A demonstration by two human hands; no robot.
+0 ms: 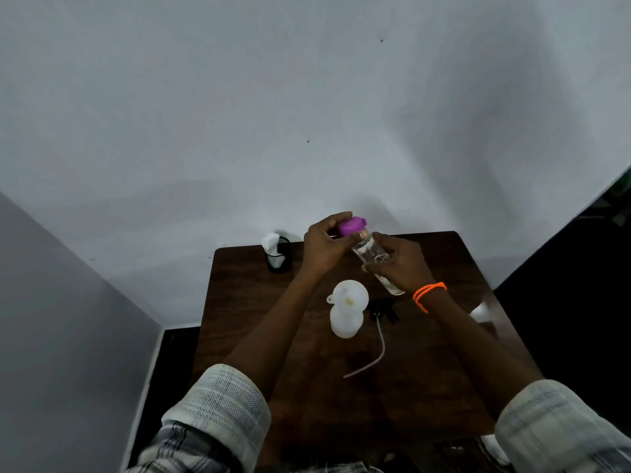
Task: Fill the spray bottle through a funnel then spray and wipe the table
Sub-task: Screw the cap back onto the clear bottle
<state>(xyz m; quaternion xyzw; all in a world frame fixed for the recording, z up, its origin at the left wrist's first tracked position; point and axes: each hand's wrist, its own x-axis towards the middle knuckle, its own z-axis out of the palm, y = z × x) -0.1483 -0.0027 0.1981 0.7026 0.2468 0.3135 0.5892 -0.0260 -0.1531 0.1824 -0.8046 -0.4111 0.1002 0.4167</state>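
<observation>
Twisting the purple cap (pixel 352 226) on a clear water bottle (pixel 374 259), held tilted in the air over the far part of the worktop (pixel 426 353). My left hand (pixel 324 245) has its fingers curled round the cap; my right hand (pixel 399 264) wraps the bottle body, fingers closed on it. Can't tell if the cap is loose yet.

White spray bottle (pixel 345 322) stands on the worktop near me, white funnel (pixel 350 297) seated in its neck. Black sprayer head (pixel 384 310) lies just beside it on the right, its dip tube (pixel 375 353) trailing toward me. Black mesh cup (pixel 279 257) with white tissue (pixel 270 240) sits at the far left corner. Something white at the right edge, blurred, can't identify.

Risks, as I judge them:
- Bottle is already tilted, water inside. If the cap comes free suddenly, water could slop out onto the worktop before I reach the funnel.
- Squeezing the thin clear body while unscrewing would push water out at the neck.
- Spray bottle with funnel looks light and top-heavy; neither hand steadies it. A bump from my forearm or a hard pour could tip it.
- Pouring too fast could overflow the funnel.
- Sprayer head and tube lie under my right wrist's path; a sweep could knock them off.
</observation>
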